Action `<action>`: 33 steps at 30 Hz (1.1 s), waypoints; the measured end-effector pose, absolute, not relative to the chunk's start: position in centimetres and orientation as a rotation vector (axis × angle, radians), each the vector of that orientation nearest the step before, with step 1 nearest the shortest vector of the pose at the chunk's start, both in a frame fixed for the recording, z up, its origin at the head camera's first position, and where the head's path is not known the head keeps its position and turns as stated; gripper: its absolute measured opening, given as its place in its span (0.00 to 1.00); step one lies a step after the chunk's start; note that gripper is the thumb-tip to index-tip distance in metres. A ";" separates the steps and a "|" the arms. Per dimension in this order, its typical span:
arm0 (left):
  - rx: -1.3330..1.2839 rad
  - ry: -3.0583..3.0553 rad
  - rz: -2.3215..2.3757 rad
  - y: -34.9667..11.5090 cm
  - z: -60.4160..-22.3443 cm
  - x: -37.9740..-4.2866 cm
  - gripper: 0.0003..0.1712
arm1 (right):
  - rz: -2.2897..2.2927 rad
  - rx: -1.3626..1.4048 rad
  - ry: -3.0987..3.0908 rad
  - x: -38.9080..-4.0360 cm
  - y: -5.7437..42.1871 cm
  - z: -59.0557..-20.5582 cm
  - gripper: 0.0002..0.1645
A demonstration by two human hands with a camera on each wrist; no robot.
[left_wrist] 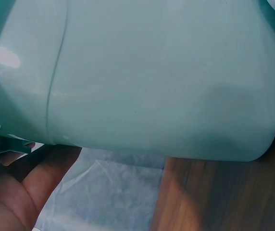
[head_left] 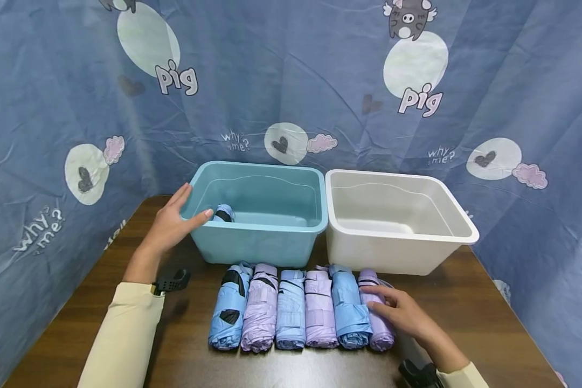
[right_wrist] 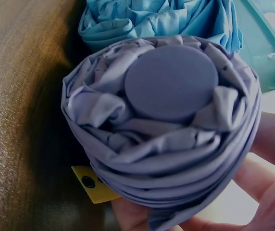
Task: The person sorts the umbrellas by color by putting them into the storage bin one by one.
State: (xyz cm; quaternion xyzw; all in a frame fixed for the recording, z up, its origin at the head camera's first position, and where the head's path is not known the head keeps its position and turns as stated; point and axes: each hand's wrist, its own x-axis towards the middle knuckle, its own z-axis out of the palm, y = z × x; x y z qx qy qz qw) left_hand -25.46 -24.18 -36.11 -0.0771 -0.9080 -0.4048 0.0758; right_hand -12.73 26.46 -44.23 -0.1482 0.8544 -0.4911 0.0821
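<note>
My left hand [head_left: 170, 223] rests on the left end of a teal bin [head_left: 257, 245], its fingers along the outside and the thumb over the front rim. A rolled blue umbrella [head_left: 224, 213] lies inside that bin, at its left. My right hand [head_left: 402, 311] holds the purple folded umbrella [head_left: 380, 328] at the right end of a row. In the right wrist view, this umbrella's round end cap [right_wrist: 171, 82] faces the camera, and fingers [right_wrist: 132, 214] reach along its side. Left of it lies a blue folded umbrella [head_left: 353, 312].
A white bin [head_left: 378, 256] stands against the teal one, on its right. Several more folded umbrellas, including a lilac one [head_left: 260, 312] and a blue one [head_left: 226, 318], lie side by side in front of the bins. A blue printed curtain [head_left: 291, 81] hangs behind the brown table [head_left: 184, 334].
</note>
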 end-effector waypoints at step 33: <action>-0.222 -2.702 -1.228 -24.2 -36.4 -25.6 0.56 | -1.666 -0.183 2.605 -10.8 27.7 -43.0 0.21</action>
